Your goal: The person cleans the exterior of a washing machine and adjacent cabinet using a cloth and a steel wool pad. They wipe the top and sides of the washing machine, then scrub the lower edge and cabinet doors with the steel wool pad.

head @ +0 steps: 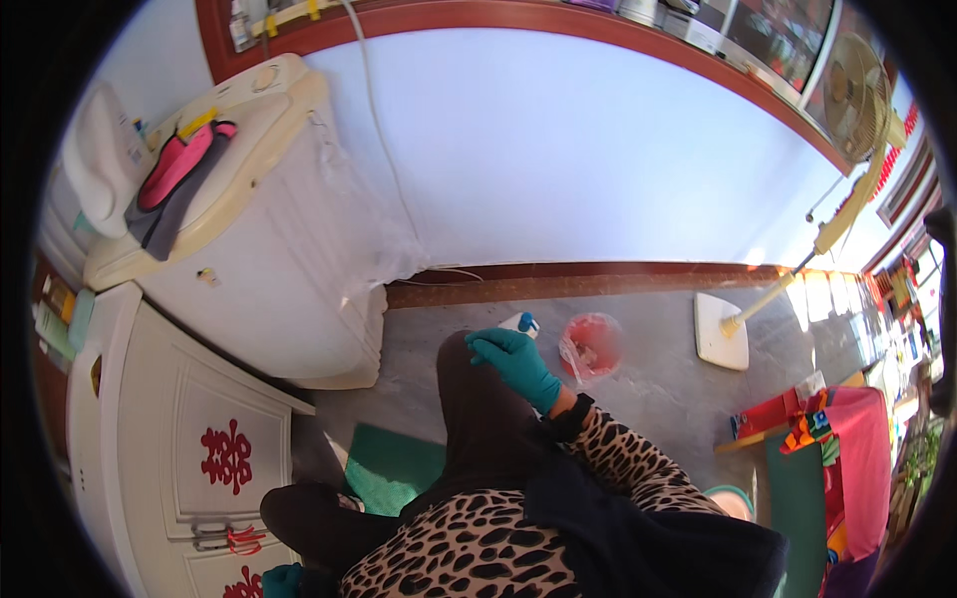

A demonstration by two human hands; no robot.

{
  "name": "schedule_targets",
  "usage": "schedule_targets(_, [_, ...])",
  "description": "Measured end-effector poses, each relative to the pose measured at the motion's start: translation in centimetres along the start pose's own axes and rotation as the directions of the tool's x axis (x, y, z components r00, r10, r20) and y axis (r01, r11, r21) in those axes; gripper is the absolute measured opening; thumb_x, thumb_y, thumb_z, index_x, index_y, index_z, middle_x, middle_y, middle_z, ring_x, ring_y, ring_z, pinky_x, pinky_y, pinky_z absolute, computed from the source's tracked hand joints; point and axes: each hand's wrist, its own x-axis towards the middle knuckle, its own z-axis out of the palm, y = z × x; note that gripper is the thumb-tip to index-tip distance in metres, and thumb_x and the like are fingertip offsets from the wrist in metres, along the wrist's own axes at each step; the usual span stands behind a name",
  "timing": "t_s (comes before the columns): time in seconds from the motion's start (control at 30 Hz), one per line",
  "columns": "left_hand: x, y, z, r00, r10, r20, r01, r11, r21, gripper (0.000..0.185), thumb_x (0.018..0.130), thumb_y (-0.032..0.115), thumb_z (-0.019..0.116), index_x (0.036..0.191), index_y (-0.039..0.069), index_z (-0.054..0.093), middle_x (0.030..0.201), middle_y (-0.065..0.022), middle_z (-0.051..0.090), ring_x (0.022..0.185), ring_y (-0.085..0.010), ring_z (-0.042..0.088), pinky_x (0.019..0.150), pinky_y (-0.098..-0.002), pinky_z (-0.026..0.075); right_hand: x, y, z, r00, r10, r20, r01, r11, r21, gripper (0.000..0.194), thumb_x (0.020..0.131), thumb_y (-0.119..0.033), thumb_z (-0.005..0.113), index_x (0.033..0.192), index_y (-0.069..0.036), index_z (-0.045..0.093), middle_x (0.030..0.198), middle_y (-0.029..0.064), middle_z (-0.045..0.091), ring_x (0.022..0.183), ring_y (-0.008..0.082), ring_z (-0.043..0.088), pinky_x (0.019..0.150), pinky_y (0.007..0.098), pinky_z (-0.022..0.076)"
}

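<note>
My right hand (516, 366), in a teal rubber glove, is above my right thigh, near the knee. Its fingers are bent and drawn together, and I see nothing held in them. Just beyond it on the grey floor stand a white bottle with a blue cap (527, 324) and a red waste bin (591, 347) with a liner and some litter inside. Only a small part of my left hand (282, 581), also gloved in teal, shows at the bottom edge, beside a white cabinet (224, 374) with red paper cutouts. Its fingers are hidden.
A washing machine (254, 291) stands at the left, with a pink and grey cloth item (183, 168) on top. A pedestal fan (721, 333) is at the right. A green mat (392, 467) lies by my legs, and a bench (796, 493) with bright fabric stands at lower right.
</note>
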Motion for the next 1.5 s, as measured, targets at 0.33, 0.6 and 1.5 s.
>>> schedule_targets(0.33, [8.0,17.2,1.7,0.946,0.321,0.041,-0.316,0.943,-0.101,0.026,0.089,0.018,0.056,0.104,-0.002,0.063,0.095,-0.0082,0.067,0.063,-0.0132,0.062,0.06,-0.025,0.049,-14.2,19.1,-13.0,0.81,0.539,-0.231,-0.557,0.582,-0.593,0.034,0.083,-0.029,0.054,0.091,0.001,0.066,0.091,0.0189,0.065,0.076,0.0288,0.062,0.072,0.0381,0.0493])
schedule_targets(0.6, [16.7,13.7,3.9,0.987,0.146,-0.067,-0.159,0.849,-0.503,0.038,0.09,0.033,0.053,0.119,0.008,0.057,0.114,-0.0064,0.062,0.083,-0.0172,0.061,0.072,-0.0303,0.048,-27.2,27.6,-15.1,0.378,0.917,-0.126,-0.605,0.142,-0.783,0.045,0.078,-0.042,0.056,0.096,-0.003,0.068,0.105,0.022,0.062,0.101,0.0366,0.058,0.086,0.043,0.0454])
schedule_targets(1.5, [15.1,9.1,3.4,0.949,0.22,-0.225,-0.266,0.178,-0.947,0.037,0.092,0.026,0.05,0.12,0.004,0.055,0.116,-0.0086,0.061,0.092,-0.0208,0.059,0.088,-0.0357,0.046,2.4,11.6,-10.0,0.991,0.021,0.134,0.077,0.727,-0.683,0.027,0.085,-0.018,0.06,0.104,0.001,0.063,0.1,0.0202,0.064,0.094,0.0325,0.062,0.082,0.0362,0.0463])
